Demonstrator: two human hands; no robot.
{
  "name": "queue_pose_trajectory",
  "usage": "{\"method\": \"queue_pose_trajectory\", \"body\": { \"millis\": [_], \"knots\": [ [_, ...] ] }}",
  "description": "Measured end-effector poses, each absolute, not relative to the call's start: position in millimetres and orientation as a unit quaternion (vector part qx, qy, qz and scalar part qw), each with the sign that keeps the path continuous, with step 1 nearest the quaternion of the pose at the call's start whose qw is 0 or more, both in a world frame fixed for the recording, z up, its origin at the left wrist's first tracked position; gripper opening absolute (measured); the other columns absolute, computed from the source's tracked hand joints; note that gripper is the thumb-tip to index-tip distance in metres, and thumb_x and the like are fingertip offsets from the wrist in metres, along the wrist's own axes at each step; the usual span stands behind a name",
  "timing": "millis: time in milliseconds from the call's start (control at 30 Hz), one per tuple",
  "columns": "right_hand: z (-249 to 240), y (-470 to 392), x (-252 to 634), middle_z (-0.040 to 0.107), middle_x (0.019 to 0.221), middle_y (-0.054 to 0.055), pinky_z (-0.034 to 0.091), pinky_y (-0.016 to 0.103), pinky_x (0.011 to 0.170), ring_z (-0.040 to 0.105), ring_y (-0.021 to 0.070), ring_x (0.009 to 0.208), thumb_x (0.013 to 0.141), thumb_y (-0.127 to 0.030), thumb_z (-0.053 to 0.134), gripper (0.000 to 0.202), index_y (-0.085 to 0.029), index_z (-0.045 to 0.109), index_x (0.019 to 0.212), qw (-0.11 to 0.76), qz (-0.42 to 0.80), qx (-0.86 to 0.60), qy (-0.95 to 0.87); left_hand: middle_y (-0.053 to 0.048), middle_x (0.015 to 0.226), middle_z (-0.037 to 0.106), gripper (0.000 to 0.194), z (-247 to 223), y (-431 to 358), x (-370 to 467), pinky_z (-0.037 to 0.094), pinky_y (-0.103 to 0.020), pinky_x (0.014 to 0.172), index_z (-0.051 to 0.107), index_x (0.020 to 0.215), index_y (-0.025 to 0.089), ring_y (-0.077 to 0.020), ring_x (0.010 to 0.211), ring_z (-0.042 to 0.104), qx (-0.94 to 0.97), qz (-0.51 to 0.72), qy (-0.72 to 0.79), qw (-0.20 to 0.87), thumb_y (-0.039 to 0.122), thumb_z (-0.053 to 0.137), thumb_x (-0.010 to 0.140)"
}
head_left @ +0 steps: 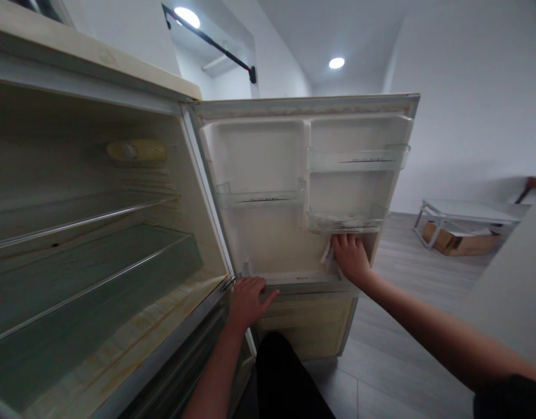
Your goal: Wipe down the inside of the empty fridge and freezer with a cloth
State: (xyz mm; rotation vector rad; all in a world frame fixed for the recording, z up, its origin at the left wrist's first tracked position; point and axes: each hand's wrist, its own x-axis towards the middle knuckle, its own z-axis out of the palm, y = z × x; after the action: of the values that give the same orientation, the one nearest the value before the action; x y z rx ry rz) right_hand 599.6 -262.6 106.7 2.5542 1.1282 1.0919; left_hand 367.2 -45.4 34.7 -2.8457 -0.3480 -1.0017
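Observation:
The refrigerator door (259, 157) stands swung out, its inner side facing me. My right hand (350, 256) presses a crumpled white cloth (327, 252) against the inner panel, just below the lower right clear door shelf (346, 223); most of the cloth is hidden by the fingers. Near the hinge side, my left hand (249, 294) rests at the door's bottom shelf (294, 281), fingers laid over its edge and thumb spread away. Another clear shelf (261, 199) is on the left half of the door, and one more (359, 158) at the upper right.
Left of the door is the open refrigerator compartment (191, 233) with glass shelves (132, 262) and yellowish stains along its floor. A second, lower door (309, 326) is also swung out. My knee (280, 366) is close beneath. A low white table (472, 210) stands over a cardboard box (464, 241) at right.

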Motion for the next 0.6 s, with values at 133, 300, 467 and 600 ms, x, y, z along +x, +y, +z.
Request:
{"method": "queue_pose_trajectory", "body": {
  "millis": [133,300,467,600],
  "knots": [
    [109.6,-235.0,599.5,0.058,0.122,0.025,0.05,0.044,0.081,0.06,0.0357,0.105,0.098,-0.014,0.034,0.038,-0.007,0.058,0.127,0.068,0.318,0.832,0.449,-0.002,0.074,0.067,0.037,36.5,-49.7,373.3,0.039,-0.04,0.079,0.055,0.075,0.024,-0.024,0.078,0.063,-0.932,-0.337,-0.12,0.054,0.055,0.056,0.094],
    [114.7,-179.0,582.4,0.06,0.122,0.02,0.054,0.04,0.082,0.065,0.0298,0.101,0.099,-0.019,0.044,0.032,-0.012,0.056,0.127,0.029,0.225,0.818,0.529,-0.003,0.075,0.069,0.036,38.3,-54.1,380.5,0.04,-0.041,0.078,0.056,0.075,0.023,-0.0247,0.078,0.065,-0.93,-0.339,-0.13,0.059,0.054,0.058,0.093],
    [125.5,-116.8,542.5,0.06,0.122,0.016,0.056,0.036,0.084,0.065,0.0262,0.103,0.098,-0.021,0.051,0.028,-0.016,0.055,0.124,-0.072,0.219,0.776,0.587,-0.005,0.076,0.071,0.035,36.5,-54.6,386.0,0.04,-0.041,0.076,0.059,0.075,0.023,-0.0262,0.077,0.066,-0.927,-0.346,-0.133,0.063,0.053,0.059,0.093],
    [129.0,-79.0,506.6,0.058,0.125,0.016,0.057,0.036,0.084,0.064,0.0257,0.107,0.1,-0.017,0.043,0.029,-0.015,0.055,0.126,-0.127,0.227,0.737,0.624,-0.004,0.075,0.071,0.031,34.9,-52.8,384.7,0.04,-0.041,0.076,0.061,0.078,0.022,-0.0257,0.077,0.067,-0.931,-0.336,-0.132,0.054,0.05,0.062,0.091]
  ]
}}
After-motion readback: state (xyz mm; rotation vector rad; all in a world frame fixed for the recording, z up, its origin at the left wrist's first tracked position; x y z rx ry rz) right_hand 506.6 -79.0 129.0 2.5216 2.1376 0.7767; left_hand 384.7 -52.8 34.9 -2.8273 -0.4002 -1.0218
